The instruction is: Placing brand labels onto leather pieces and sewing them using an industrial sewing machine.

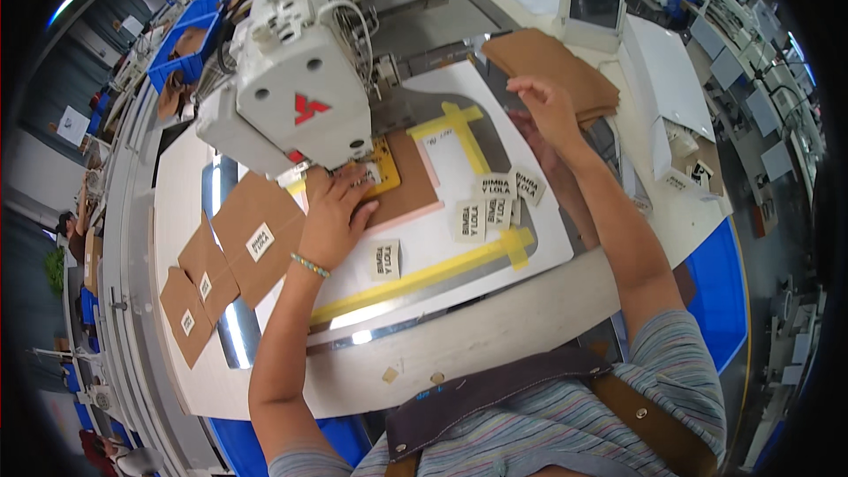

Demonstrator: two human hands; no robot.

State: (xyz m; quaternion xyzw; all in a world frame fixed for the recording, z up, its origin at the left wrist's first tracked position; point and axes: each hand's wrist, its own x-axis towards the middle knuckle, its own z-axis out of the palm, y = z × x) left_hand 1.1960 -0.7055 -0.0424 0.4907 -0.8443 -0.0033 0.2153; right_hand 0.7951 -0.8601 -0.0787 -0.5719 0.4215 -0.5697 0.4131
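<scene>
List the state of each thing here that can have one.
Left hand: palm down, fingers spread at the yellow plate
Right hand: raised, nothing seen in its grip
Machine: running or stopped, cannot tell
Yellow plate: partly covered
Brown panel: flat under the plate
Loose labels: scattered, some overlapping
Yellow tape: stuck down
Brown stack: piled
White box: open

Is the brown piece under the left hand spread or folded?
Spread where visible: the brown piece lies flat, partly hidden by the left hand.
</scene>
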